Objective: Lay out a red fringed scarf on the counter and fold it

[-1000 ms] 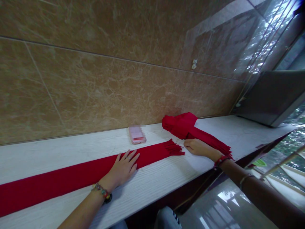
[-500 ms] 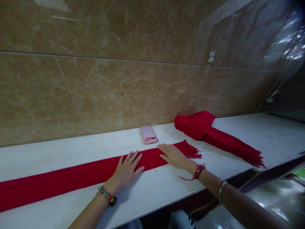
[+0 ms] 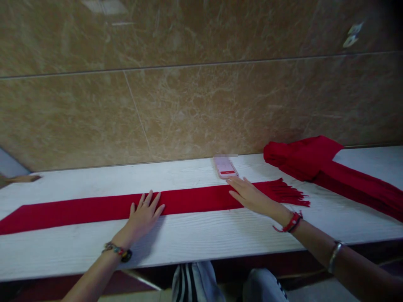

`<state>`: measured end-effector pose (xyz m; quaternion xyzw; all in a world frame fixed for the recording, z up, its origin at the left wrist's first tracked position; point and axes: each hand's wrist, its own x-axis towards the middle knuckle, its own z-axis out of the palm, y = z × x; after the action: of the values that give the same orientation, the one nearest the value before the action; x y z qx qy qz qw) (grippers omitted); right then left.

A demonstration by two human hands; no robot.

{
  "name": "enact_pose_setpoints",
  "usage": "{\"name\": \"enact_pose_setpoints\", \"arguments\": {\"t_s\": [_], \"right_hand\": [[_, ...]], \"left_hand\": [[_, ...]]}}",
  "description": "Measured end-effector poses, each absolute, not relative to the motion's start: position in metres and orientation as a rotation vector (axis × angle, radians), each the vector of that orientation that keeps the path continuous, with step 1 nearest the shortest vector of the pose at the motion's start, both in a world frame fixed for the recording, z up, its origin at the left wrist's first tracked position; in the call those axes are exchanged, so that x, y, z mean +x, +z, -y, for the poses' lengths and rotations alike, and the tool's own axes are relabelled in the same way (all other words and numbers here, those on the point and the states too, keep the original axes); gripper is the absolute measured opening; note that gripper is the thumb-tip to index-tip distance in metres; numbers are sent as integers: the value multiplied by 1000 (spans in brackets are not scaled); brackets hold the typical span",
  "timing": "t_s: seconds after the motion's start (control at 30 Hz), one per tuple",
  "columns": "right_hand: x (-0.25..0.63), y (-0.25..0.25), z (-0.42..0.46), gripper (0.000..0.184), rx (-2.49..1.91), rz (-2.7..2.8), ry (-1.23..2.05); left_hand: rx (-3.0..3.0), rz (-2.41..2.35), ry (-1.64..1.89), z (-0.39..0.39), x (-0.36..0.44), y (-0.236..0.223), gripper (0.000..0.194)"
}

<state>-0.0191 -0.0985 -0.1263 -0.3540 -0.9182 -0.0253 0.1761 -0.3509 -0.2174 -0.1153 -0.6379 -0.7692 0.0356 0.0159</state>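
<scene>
A long red scarf lies flat along the white table, its fringe spread at the right end and its left end reaching the picture's edge. My left hand rests on the scarf left of its middle, fingers spread, palm down. Near the fringed end, my right hand lies flat on the cloth with its fingers stretched out. Neither hand grips anything.
A phone lies just behind the scarf near the wall. Folded red cloth is heaped at the right, its fringeless-looking strip running off toward the right edge. A brown tiled wall borders the table's back.
My left hand has slid left along the scarf, away from the right hand, which stays near the fringe. The view has turned left, showing more of the scarf's left part.
</scene>
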Motion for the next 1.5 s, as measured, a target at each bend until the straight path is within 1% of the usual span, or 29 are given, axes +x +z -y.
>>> {"name": "enact_pose_setpoints", "arguments": {"t_s": [0.13, 0.23, 0.37, 0.53, 0.6, 0.7, 0.83, 0.93, 1.03, 1.13, 1.23, 1.37, 1.5], "right_hand": [[-90, -109, 123, 47, -706, 2736, -9], [-117, -116, 130, 48, -686, 2814, 11], [-111, -128, 126, 49, -717, 2845, 33], [-111, -119, 129, 51, -758, 2903, 108], [-131, -112, 134, 54, -733, 2908, 125], [-178, -105, 146, 55, -556, 2878, 135], [-232, -114, 155, 54, -400, 2869, 160], [-244, -127, 155, 54, -398, 2870, 151], [-240, -134, 153, 53, -404, 2872, 141], [-236, -131, 155, 54, -421, 2903, 131], [-247, -118, 161, 55, -423, 2938, 119], [-296, -101, 173, 51, -257, 2872, 129], [-354, -108, 183, 52, -183, 2862, 230]], "left_hand": [[-2192, 2255, 66, 202, -310, -117, 51], [-2311, 2134, 46, 198, -305, -120, 50], [-2291, 2111, 1, 208, -344, -124, 50], [-2028, 2339, 38, 236, -398, -119, 49], [-1983, 2380, 57, 244, -404, -117, 48], [-1954, 2389, 47, 247, -400, -116, 48], [-1958, 2407, 32, 246, -413, -120, 48], [-1824, 2515, 47, 256, -453, -122, 48], [-1605, 2631, 50, 273, -508, -122, 49], [-1324, 2775, 21, 291, -560, -121, 48], [-1109, 2844, -10, 298, -592, -120, 47], [-1007, 2831, -27, 287, -594, -121, 51], [-1337, 2752, 0, 271, -579, -124, 53]]}}
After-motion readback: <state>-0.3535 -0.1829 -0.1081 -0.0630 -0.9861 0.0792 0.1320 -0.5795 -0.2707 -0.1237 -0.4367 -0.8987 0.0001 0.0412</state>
